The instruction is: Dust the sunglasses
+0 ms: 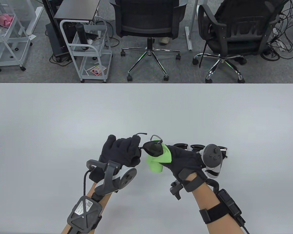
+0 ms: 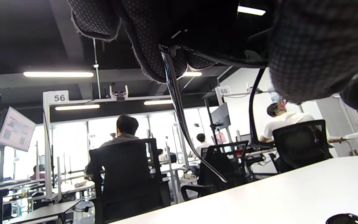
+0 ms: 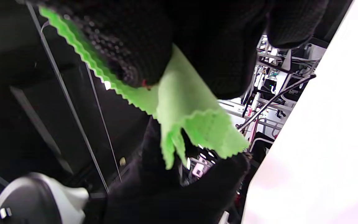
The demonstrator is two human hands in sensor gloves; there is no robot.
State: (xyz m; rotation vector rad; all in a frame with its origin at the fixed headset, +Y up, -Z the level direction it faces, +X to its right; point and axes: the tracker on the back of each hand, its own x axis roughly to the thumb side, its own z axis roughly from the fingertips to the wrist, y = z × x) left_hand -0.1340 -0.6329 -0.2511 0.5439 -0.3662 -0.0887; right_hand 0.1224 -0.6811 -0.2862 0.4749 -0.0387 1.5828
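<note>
Two gloved hands meet above the white table (image 1: 63,117): the left hand (image 1: 120,152) curls its fingers around the sunglasses (image 1: 152,146), held in the air, while the right hand (image 1: 183,159) pinches a green cloth (image 1: 158,162) against one dark lens.

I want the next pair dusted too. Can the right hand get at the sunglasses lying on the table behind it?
Probably yes: the spare sunglasses lie just beyond the right hand, nothing between, but its fingers pinch the green cloth.

Two black office chairs (image 1: 147,22) and white wire carts (image 1: 91,48) stand beyond the white table (image 1: 63,117).
</note>
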